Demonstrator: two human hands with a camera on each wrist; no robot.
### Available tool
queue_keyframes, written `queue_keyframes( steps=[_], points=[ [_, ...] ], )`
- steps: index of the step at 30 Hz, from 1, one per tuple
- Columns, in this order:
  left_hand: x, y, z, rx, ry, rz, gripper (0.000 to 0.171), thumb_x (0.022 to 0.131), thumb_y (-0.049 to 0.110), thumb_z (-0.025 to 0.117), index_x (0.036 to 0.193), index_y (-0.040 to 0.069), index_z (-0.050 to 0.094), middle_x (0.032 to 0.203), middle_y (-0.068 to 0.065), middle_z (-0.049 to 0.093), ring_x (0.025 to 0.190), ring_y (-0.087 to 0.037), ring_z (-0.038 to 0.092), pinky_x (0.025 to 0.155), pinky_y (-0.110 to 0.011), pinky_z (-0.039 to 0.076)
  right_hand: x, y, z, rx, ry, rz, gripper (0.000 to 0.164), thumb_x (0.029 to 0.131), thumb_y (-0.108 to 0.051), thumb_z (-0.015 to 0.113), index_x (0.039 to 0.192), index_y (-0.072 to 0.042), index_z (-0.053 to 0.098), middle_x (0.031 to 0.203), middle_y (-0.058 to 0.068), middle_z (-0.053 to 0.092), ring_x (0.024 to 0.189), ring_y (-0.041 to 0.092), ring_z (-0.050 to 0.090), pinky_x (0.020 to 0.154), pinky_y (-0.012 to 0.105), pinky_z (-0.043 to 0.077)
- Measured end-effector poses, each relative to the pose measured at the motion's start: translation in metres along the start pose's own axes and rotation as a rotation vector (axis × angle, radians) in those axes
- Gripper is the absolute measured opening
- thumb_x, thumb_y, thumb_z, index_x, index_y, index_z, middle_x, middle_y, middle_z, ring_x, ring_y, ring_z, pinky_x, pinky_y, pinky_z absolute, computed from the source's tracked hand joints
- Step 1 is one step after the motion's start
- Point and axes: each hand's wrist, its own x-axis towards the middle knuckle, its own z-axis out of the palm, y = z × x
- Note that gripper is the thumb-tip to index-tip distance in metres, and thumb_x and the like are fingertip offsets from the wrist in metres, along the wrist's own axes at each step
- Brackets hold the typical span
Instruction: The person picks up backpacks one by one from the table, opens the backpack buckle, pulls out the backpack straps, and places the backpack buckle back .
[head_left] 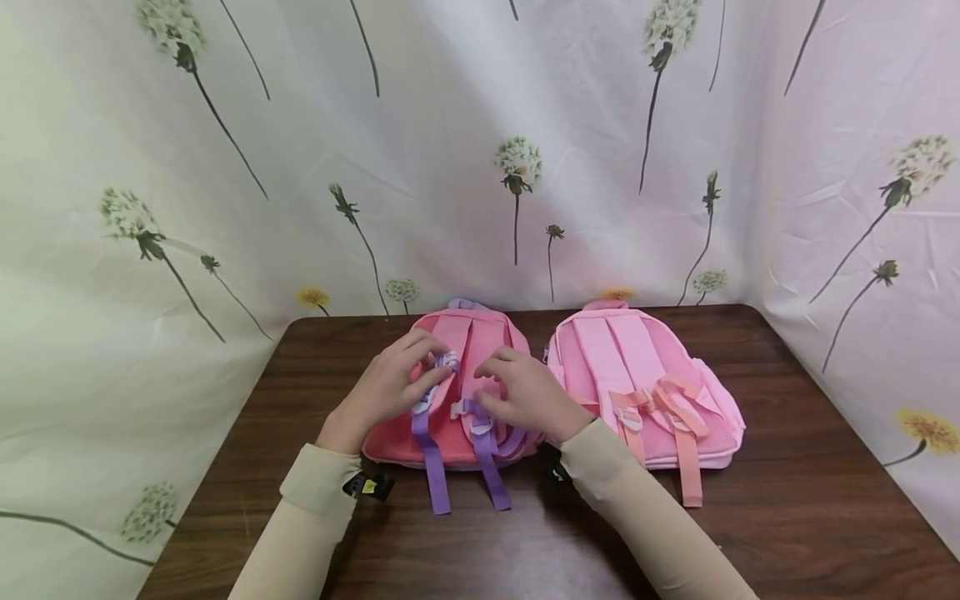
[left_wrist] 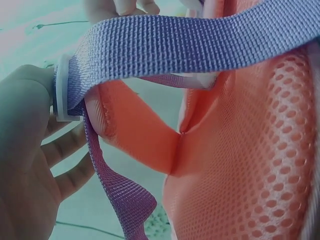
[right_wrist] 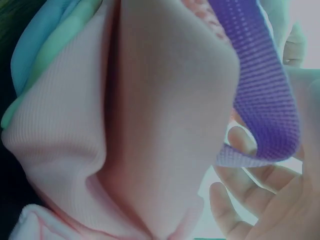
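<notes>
A coral-pink backpack point(head_left: 487, 333) lies on its front, with its straps up. My left hand point(head_left: 390, 379) has thumb and fingers around its left shoulder strap, at a white buckle point(head_left: 447, 360) on purple webbing. In the left wrist view, purple webbing point(left_wrist: 160, 47) crosses close to the camera and fingers curl behind the strap. My right hand point(head_left: 525, 392) hovers over the right strap, its fingers loosely bent and apart, near another white buckle piece point(head_left: 458, 409). In the right wrist view a purple webbing loop point(right_wrist: 270, 100) passes by those fingers, not gripped.
To the right lies a light-pink backpack point(head_left: 645, 350) with orange webbing point(head_left: 687, 467), close beside the first. Both rest on a dark wooden table point(head_left: 487, 558). A curtain with dandelion print point(head_left: 450, 167) hangs behind the table and at both sides.
</notes>
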Motion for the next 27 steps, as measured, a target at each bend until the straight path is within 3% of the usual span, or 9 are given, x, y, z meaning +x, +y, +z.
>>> queue_keyframes(
  steps=[10,21,27],
  points=[
    [0.003,0.001,0.000,-0.031,0.017,0.014,0.023,0.096,0.021,0.079,0.115,0.016,0.069,0.106,0.003,0.063,0.092,-0.013,0.061,0.076,-0.035,0.055,0.009,-0.004,0.000,0.031,0.002,0.000,0.044,0.097,-0.034,0.075,0.129,-0.004,0.068,0.125,0.009,0.071,0.119,0.025,0.066,0.104,0.043,0.053],
    [0.002,0.002,0.000,-0.042,0.027,0.008,0.021,0.097,0.017,0.077,0.115,0.015,0.066,0.102,0.002,0.061,0.089,-0.014,0.058,0.076,-0.034,0.054,0.018,-0.007,0.009,0.035,0.019,0.007,0.036,0.097,-0.034,0.076,0.123,-0.010,0.068,0.119,0.006,0.072,0.111,0.020,0.068,0.099,0.038,0.055],
    [0.003,0.002,0.000,-0.057,0.038,0.002,0.020,0.098,0.016,0.076,0.114,0.015,0.065,0.102,0.001,0.060,0.089,-0.014,0.057,0.076,-0.039,0.056,0.020,-0.010,0.011,0.189,0.014,0.053,0.036,0.096,-0.026,0.078,0.125,-0.007,0.067,0.119,0.005,0.074,0.112,0.023,0.071,0.099,0.039,0.056]
  ],
)
